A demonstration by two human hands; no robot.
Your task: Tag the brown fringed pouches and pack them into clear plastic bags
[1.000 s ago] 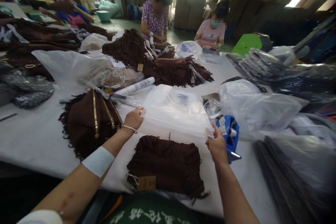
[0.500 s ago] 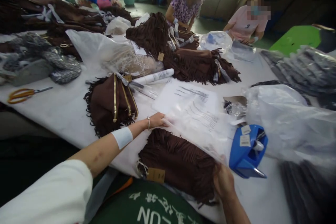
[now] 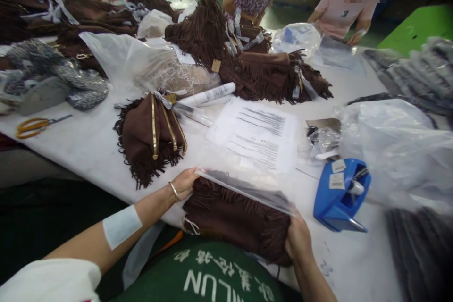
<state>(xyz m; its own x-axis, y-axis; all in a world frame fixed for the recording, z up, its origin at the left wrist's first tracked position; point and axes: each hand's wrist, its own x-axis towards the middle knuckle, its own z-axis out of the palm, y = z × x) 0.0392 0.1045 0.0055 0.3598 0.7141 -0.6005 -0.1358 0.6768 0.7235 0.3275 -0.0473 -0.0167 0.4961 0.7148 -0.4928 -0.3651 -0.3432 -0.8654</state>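
A brown fringed bag (image 3: pixel 240 222) lies at the table's front edge, close to my body. Its far edge is inside the mouth of a clear plastic bag (image 3: pixel 247 184). My left hand (image 3: pixel 186 183) is closed on the left corner of the plastic bag's mouth, beside the fringe. At the other end, my right hand (image 3: pixel 299 236) grips the fringed bag's right side, its thumb by the plastic edge; its other fingers are partly hidden. A white string hangs from the fringed bag's left end. Under the plastic bag, a printed sheet (image 3: pixel 255 127) lies on the table.
A blue tape dispenser (image 3: pixel 339 198) stands right of my right hand. Another brown fringed bag with gold zips (image 3: pixel 152 137) sits to the left. Orange-handled scissors (image 3: pixel 33 127) lie further left. Plastic-wrapped grey goods (image 3: pixel 421 71) are stacked at right. Several people sit across the table.
My left hand has moved left and toward me, pulling the plastic bag's mouth straight over the fringed bag's far edge. The tag at the fringed bag's left end no longer shows.
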